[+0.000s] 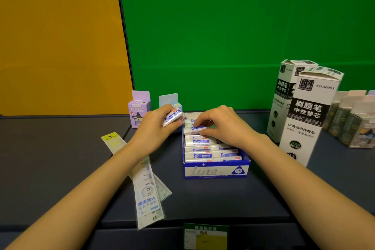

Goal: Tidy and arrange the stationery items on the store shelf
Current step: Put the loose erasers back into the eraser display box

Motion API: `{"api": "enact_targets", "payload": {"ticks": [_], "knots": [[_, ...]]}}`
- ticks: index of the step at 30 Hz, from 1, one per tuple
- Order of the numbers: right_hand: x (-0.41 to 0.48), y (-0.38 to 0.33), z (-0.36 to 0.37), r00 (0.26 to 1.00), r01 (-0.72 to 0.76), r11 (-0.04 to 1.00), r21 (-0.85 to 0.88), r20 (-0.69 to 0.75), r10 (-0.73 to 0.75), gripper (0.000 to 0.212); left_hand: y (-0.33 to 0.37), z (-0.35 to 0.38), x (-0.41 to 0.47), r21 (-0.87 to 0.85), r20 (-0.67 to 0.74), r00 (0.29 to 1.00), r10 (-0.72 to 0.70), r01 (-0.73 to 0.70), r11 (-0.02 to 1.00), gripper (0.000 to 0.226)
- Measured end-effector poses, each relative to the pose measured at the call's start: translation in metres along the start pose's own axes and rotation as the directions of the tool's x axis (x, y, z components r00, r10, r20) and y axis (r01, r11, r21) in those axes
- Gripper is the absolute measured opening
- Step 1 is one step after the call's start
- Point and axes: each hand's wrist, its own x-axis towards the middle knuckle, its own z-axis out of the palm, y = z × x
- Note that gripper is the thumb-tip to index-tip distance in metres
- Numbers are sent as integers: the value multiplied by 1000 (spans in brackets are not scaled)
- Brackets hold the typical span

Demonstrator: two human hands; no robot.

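Head view looks down on a blue and white eraser box (216, 170) that stands open on a dark shelf (203, 199), near the middle. Inside the box lie rows of white erasers (199, 155) with blue labels, packed flat and close together. The right hand (221, 122) reaches into the far end of the box, and its fingers pinch one eraser in the box (197, 128) at the top row. The left hand (156, 126) is just left of the box, above the shelf, and it holds a loose eraser (172, 117) between thumb and fingers, tilted with one end higher.

Under the left forearm lie two packed rulers (147, 193), flat on the shelf and crossing a little; one has a yellow top end. Behind the left hand stand a small purple box (139, 110) and a pale blue box (169, 100), both upright near the back wall.

To the right of the eraser box stand two tall black and white refill boxes (310, 115), one behind the other, with open top flaps. Further right, at the edge, small grey-green packs (351, 122) stand in rows.

A green panel (243, 26) forms the back of this shelf, and an orange panel (56, 36) is to the left, with a dark strip between them. A green and yellow price tag (206, 236) sits on the front edge of the shelf.
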Motion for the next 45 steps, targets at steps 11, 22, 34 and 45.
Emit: {"api": "enact_targets", "payload": {"ticks": [11, 22, 34, 45], "knots": [[-1, 5, 2, 1000, 15, 998, -69, 5, -15, 22, 2, 0, -2, -51, 39, 999, 1, 1, 999, 12], [-7, -12, -8, 990, -49, 818, 573, -81, 116, 24, 21, 5, -1, -170, 99, 994, 47, -30, 985, 12], [-35, 4, -22, 942, -246, 902, 354, -133, 309, 14, 33, -6, 1, -12, 203, 979, -10, 13, 1000, 18], [-42, 17, -19, 965, -235, 959, 160, -78, 249, 20, 39, -2, 4, 78, 390, 918, 68, -106, 991, 26]]}}
